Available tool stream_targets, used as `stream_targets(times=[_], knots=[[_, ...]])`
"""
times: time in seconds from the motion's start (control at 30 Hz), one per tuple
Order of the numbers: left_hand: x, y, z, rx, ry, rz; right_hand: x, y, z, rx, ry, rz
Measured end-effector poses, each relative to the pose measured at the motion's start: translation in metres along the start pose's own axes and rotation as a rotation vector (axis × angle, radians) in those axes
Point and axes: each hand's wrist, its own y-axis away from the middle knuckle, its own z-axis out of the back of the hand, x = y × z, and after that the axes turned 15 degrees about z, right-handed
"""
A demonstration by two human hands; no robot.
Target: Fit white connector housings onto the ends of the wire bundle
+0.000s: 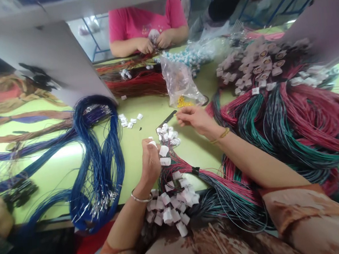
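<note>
My left hand [150,160] is closed around a bundle of red and green wires [210,179] near its white-connector ends [168,137], with one white connector at the fingertips. My right hand [194,118] reaches forward, fingers pinched together just below a clear plastic bag [180,84] holding small yellow parts [183,101]. What the pinch holds is too small to make out. More white connectors [172,206] on the same bundle hang over the table's near edge by my lap.
A loop of blue wires [100,157] lies to the left on the green table [56,166]. Loose white connectors [129,121] and a black tool [166,119] lie ahead. Big red and green wire piles [292,123] fill the right. A person in pink [147,25] works opposite.
</note>
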Motion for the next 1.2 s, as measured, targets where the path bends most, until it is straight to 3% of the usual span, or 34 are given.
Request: stream_targets(times=[0.17,0.23,0.4,0.5,0.73,1.2], knots=[[-0.004,0.001,0.003,0.114,-0.154,-0.061,0.031,0.037,-0.027,0.246,-0.102,0.069],[-0.006,0.0,0.004,0.152,-0.174,-0.085,0.04,0.047,-0.033,0.3,-0.014,0.204],[-0.012,0.001,0.005,0.151,-0.214,-0.081,0.05,0.063,-0.04,0.346,0.363,0.713],[-0.014,0.002,0.006,0.147,-0.217,-0.075,0.053,0.069,-0.044,0.351,0.462,0.847],[-0.009,0.001,0.01,0.141,-0.188,-0.056,0.056,0.074,-0.048,0.415,0.567,0.89],[-0.006,0.0,0.006,0.021,-0.202,-0.121,0.037,0.086,-0.056,0.389,0.773,0.854]])
